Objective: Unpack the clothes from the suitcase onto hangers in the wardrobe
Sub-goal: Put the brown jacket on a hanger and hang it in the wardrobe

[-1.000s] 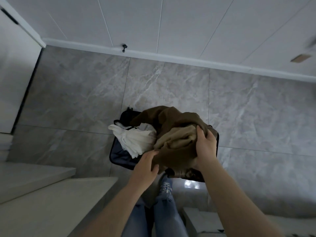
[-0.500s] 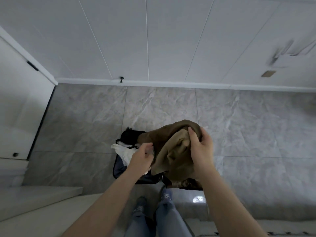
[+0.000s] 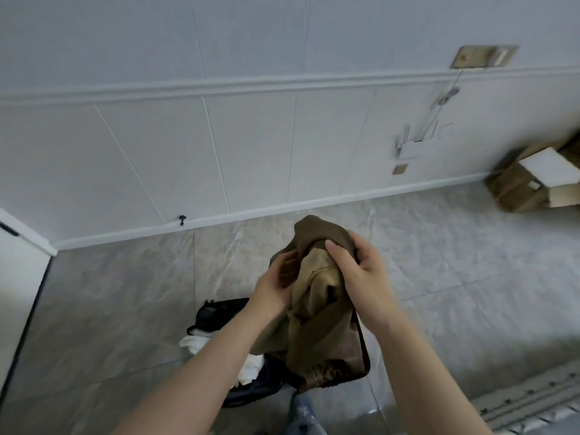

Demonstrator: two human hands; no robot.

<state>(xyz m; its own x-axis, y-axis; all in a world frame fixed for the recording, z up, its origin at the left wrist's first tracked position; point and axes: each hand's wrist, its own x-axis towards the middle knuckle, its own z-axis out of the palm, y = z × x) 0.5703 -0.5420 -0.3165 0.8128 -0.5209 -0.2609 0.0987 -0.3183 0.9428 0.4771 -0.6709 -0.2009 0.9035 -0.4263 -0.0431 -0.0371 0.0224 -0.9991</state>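
Lifting: brown garment (image 3: 317, 324) held bunched above the open suitcase (image 3: 364, 356), hem trailing inside.
Hands: right hand (image 3: 361, 271) clamped on top; left hand (image 3: 273, 287) gripping its side.
Left inside: white clothing (image 3: 201, 343), suitcase's left edge.
Next: probably shake out, find a hanger; wardrobe unseen.

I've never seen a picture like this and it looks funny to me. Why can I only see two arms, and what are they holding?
The camera sits on a person's head and looks forward and down, so you see what they see: their own two bare arms, and a bit of a jeans leg at the bottom. The left hand and the right hand both hold a crumpled brown cloth garment with a lighter tan lining, lifted up in front of them. Below it, on the grey marble-look tile floor, lies an open dark suitcase. A white crumpled piece of clothing lies in it. Far right, by the white panelled wall, sit some cardboard boxes. No hanger or wardrobe shows in this picture.
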